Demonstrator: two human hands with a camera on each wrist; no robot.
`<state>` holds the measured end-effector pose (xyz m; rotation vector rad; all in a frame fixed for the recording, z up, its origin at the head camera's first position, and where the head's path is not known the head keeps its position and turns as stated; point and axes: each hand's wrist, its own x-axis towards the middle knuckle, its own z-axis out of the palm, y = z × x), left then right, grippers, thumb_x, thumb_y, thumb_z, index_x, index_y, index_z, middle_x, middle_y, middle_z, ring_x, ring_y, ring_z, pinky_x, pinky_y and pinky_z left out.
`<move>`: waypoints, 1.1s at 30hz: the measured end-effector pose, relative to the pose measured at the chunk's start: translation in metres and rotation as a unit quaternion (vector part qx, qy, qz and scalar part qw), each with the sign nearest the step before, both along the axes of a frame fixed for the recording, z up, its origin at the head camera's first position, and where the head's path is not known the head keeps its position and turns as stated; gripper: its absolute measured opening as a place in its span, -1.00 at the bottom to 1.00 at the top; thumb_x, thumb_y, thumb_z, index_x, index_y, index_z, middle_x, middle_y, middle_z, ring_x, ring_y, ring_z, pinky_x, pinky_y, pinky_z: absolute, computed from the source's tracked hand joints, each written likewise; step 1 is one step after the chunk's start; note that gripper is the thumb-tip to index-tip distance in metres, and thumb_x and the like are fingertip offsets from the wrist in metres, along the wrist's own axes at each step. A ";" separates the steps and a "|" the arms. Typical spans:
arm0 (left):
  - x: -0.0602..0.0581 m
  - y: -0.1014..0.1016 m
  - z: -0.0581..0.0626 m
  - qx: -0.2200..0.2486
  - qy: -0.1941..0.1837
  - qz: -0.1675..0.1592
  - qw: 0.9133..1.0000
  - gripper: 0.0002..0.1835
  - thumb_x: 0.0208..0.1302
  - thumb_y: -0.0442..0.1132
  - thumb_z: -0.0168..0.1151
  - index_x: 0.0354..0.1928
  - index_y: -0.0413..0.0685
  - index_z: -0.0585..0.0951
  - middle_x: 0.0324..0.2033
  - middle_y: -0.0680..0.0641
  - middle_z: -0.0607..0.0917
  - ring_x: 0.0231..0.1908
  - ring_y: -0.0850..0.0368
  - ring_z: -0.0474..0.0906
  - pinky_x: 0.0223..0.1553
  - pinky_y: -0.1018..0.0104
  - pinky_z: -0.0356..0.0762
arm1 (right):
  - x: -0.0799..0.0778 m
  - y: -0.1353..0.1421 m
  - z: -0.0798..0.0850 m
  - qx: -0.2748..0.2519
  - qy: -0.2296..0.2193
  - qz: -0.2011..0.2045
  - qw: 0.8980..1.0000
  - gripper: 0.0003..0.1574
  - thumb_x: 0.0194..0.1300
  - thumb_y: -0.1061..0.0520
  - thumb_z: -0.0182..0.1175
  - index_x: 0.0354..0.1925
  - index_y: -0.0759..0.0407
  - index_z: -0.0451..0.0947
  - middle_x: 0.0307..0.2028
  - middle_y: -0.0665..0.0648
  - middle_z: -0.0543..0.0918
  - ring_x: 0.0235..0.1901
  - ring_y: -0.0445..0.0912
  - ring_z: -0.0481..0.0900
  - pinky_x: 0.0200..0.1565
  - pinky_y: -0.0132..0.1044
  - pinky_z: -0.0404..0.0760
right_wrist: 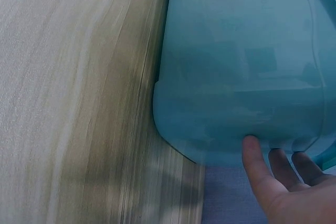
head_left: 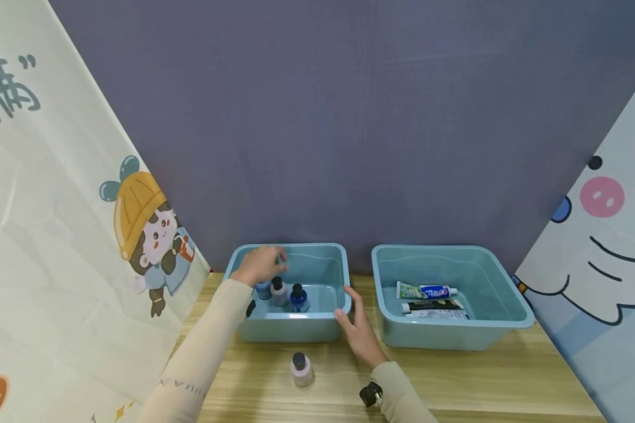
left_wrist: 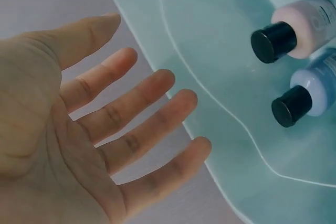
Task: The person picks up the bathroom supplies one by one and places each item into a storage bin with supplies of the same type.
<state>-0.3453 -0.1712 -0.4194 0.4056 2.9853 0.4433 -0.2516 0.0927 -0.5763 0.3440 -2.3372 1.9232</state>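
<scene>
My left hand (head_left: 260, 264) hovers over the left part of the left blue bin (head_left: 288, 332), its fingers spread and nothing in them, as the left wrist view also shows. Below it in the bin stand a pale blue bottle (head_left: 263, 290), a pink bottle (head_left: 278, 294) and a dark blue bottle (head_left: 298, 301), all with black caps. With its fingers extended, my right hand (head_left: 361, 332) touches the outside of the bin's front right corner; in the right wrist view its fingertips (right_wrist: 252, 142) meet the wall. Another pink bottle (head_left: 301, 371) stands on the table before the bin.
To the right is a second blue bin (head_left: 434, 338) holding several tubes, among them a green and blue toothpaste tube (head_left: 423, 291) and a black one (head_left: 434, 305). A grey wall (head_left: 349, 117) rises behind the wooden table (head_left: 487, 382), with printed panels at both sides.
</scene>
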 end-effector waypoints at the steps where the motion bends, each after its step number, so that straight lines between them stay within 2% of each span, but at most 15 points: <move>1: 0.002 -0.001 0.000 0.001 0.004 -0.003 1.000 -0.70 0.41 0.03 0.30 0.05 0.06 0.67 -0.11 -0.03 0.75 -0.24 0.10 0.63 -0.17 0.06 0.62 | 0.000 0.000 0.000 -0.002 0.001 0.000 1.000 -0.22 0.54 -0.07 0.13 0.56 -0.25 0.05 0.61 0.18 0.10 0.59 0.20 0.01 0.48 0.39 0.00; 6: 0.019 -0.004 -0.003 0.012 0.026 -0.011 1.000 -0.70 0.42 0.05 0.28 0.07 0.12 0.65 0.00 -0.09 0.75 -0.16 0.03 0.68 -0.14 0.00 0.64 | 0.000 0.000 -0.001 -0.004 -0.002 -0.002 1.000 -0.21 0.54 -0.04 0.14 0.57 -0.23 0.05 0.61 0.18 0.10 0.59 0.22 0.02 0.48 0.41 0.02; 11: 0.041 -0.006 -0.010 0.052 0.059 -0.009 0.997 -0.72 0.42 0.03 0.30 0.07 0.15 0.66 -0.02 -0.03 0.77 -0.12 0.02 0.71 -0.11 0.02 0.65 | -0.001 0.000 -0.001 -0.001 -0.001 -0.005 1.000 -0.21 0.53 -0.06 0.15 0.57 -0.24 0.05 0.61 0.16 0.11 0.59 0.21 0.01 0.48 0.41 0.01; 16: 0.061 -0.008 -0.019 0.101 0.108 -0.006 0.989 -0.76 0.42 -0.01 0.31 0.04 0.14 0.68 -0.08 0.03 0.77 -0.12 0.04 0.70 -0.14 0.07 0.64 | 0.000 -0.001 -0.001 -0.003 0.001 -0.004 1.000 -0.22 0.54 -0.08 0.14 0.56 -0.26 0.07 0.61 0.14 0.11 0.59 0.20 0.00 0.48 0.40 0.00; 19: 0.073 -0.007 -0.024 0.125 0.148 -0.004 0.981 -0.80 0.42 -0.04 0.31 0.00 0.16 0.69 -0.12 0.07 0.75 -0.16 0.11 0.68 -0.17 0.12 0.62 | 0.001 -0.001 0.000 -0.003 0.001 -0.004 1.000 -0.23 0.54 -0.10 0.14 0.56 -0.27 0.08 0.61 0.14 0.11 0.59 0.19 -0.01 0.49 0.39 -0.01; 25: 0.092 -0.004 -0.042 0.172 0.243 0.008 0.955 -0.89 0.42 -0.08 0.31 -0.07 0.19 0.70 -0.19 0.12 0.73 -0.21 0.16 0.66 -0.23 0.18 0.61 | 0.001 -0.001 0.000 0.000 -0.006 -0.005 1.000 -0.24 0.54 -0.16 0.12 0.55 -0.34 0.06 0.61 0.13 0.09 0.60 0.18 -0.03 0.49 0.40 -0.02; 28: 0.101 -0.001 -0.053 0.198 0.295 0.008 0.935 -0.88 0.40 -0.14 0.34 -0.08 0.13 0.71 -0.20 0.09 0.74 -0.22 0.14 0.66 -0.26 0.21 0.61 | 0.001 -0.001 -0.001 0.002 -0.009 -0.004 1.000 -0.24 0.53 -0.18 0.12 0.54 -0.37 0.05 0.62 0.14 0.08 0.61 0.18 -0.05 0.49 0.41 -0.03; 33: 0.115 0.004 -0.071 0.242 0.369 0.007 0.897 -0.84 0.29 -0.30 0.38 -0.10 -0.02 0.73 -0.27 0.05 0.75 -0.37 0.15 0.61 -0.42 0.36 0.51 | 0.001 -0.001 -0.002 0.001 -0.006 -0.003 1.000 -0.23 0.53 -0.18 0.12 0.55 -0.33 0.06 0.61 0.15 0.08 0.60 0.19 -0.05 0.49 0.41 -0.04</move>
